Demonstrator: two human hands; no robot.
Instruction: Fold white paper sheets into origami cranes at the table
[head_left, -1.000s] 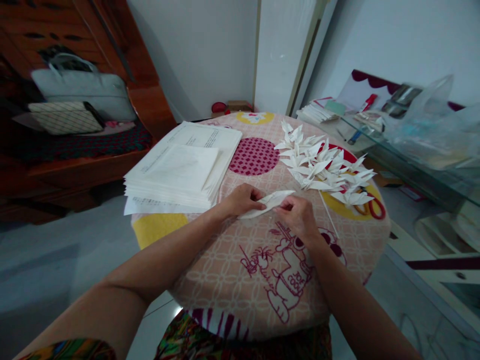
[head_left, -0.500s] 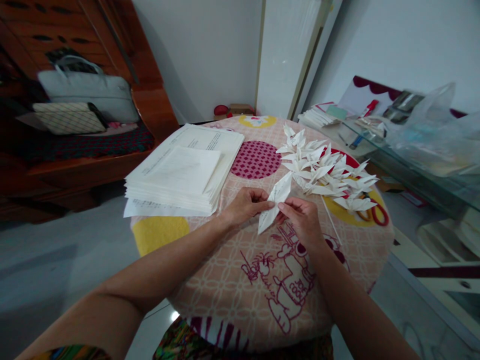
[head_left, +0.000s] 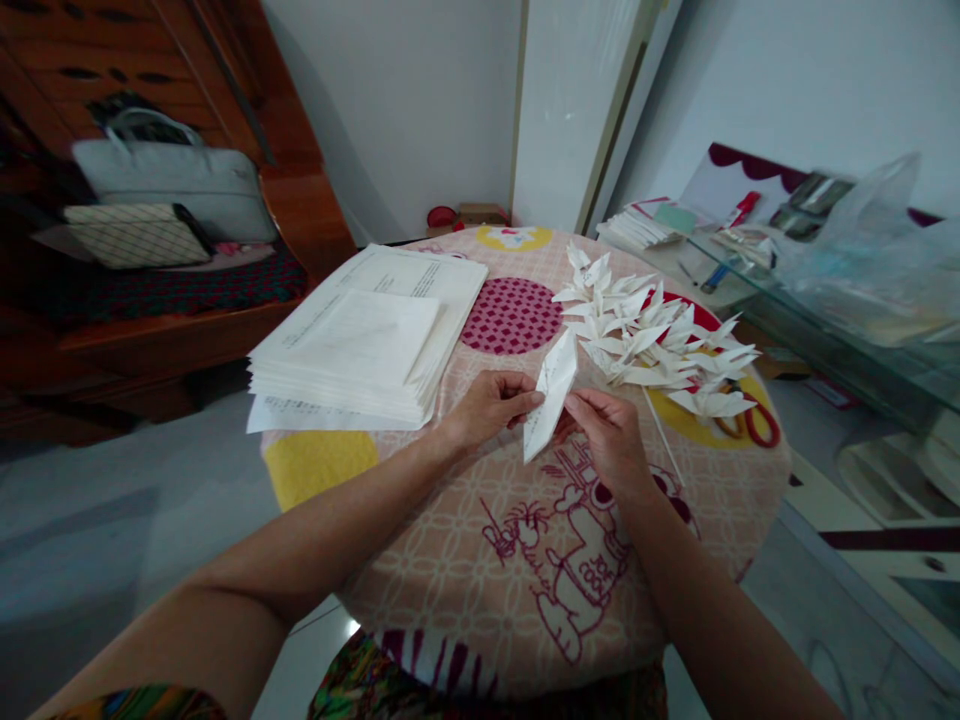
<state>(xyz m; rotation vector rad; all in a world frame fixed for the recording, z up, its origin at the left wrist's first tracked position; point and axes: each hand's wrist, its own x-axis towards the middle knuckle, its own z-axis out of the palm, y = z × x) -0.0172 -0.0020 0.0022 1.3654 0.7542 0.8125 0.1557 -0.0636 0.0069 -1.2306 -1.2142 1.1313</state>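
A narrow folded white paper piece (head_left: 551, 392) stands nearly upright just above the round cloth-covered table (head_left: 450, 560). My left hand (head_left: 491, 405) pinches its left side with thumb and fingers. My right hand (head_left: 611, 435) pinches its right side. Both hands hover over the middle of the table, in front of a heap of finished white folded paper shapes (head_left: 649, 340).
A thick stack of white printed sheets (head_left: 371, 335) lies at the table's left. Orange-handled scissors (head_left: 739, 420) and a thin white stick (head_left: 660, 430) lie at the right. A glass shelf with plastic bags (head_left: 847, 270) stands to the right, and a wooden bench with bags (head_left: 157, 210) to the left.
The folded paper lay almost flat on the table one second ago. Both hands have lifted and turned it until it stands nearly upright, pointing up toward the heap.
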